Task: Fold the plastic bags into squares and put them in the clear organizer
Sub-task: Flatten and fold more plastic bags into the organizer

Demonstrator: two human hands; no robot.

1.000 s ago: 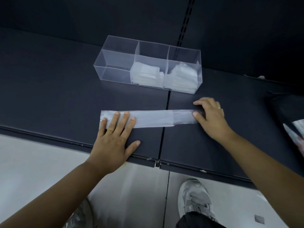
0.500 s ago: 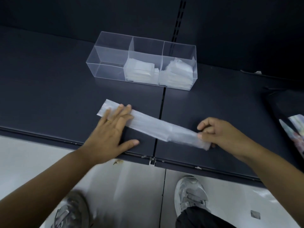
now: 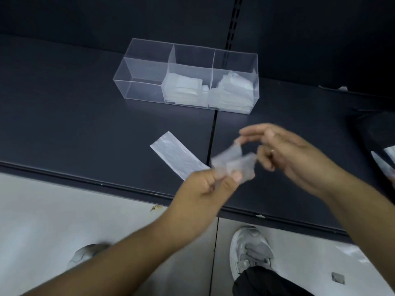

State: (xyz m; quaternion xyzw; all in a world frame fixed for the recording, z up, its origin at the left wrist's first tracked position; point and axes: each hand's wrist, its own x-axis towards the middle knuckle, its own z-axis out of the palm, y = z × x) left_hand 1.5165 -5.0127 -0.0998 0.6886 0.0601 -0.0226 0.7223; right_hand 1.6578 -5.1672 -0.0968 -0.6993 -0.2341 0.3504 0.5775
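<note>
The left hand (image 3: 205,189) is curled, its thumb and fingers pinching a long, translucent plastic bag (image 3: 177,159) where the strip bends over on itself. The right hand (image 3: 288,154) is raised just beside it, blurred by motion. A gold ring shows on one curled finger, and the fingertips (image 3: 245,132) pinch the lifted end of the same bag. Between the two hands the bag is doubled up into a loose, crinkled loop held above the surface. The rest of the strip lies flat on the dark shelf (image 3: 64,124), slanting away up and to the left of the left hand.

Farther back on the shelf, well apart from the hands, stands a clear organizer (image 3: 149,58) with three compartments side by side. The middle compartment holds a stack of folded bags (image 3: 183,88), and the right one holds a taller, messier pile of folded squares (image 3: 233,90).

Below the shelf's front edge is a pale floor (image 3: 42,210). A light grey shoe (image 3: 250,251) shows there, below the right forearm.
</note>
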